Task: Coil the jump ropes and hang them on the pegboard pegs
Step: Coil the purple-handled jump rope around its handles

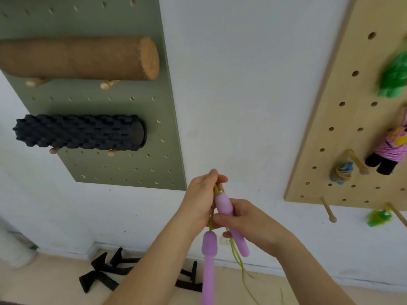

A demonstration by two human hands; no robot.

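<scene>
- Fingers of the left hand are curled together and pinch the gathered loops of a yellow-green cord. The top bend of the cord shows just above the knuckles.
- Right hand: thumb and fingers are clamped round the first purple handle. The handle lies tilted, with its cord end up beside the left palm and its far end sticking out below the hand.
- Second purple handle: hangs upright on the cord below the left hand, and neither hand touches it. A loose length of cord trails down past it towards the floor.
- Position: the jump rope is held between both hands in front of the white wall, between the two pegboards and near their lower edges.
- Wooden pegboard, at right, carries three bundled ropes: a blurred green bundle, a pink bundle with black ends, and a tan-and-blue bundle on a peg.
- Along its lower edge stand two wooden pegs, with a small green bundle just beside the right-hand one.
- Green pegboard, at left, carries a cork roller above and a black knobbed roller below, each resting on two pegs.
- Floor: black objects lie at the foot of the wall.
</scene>
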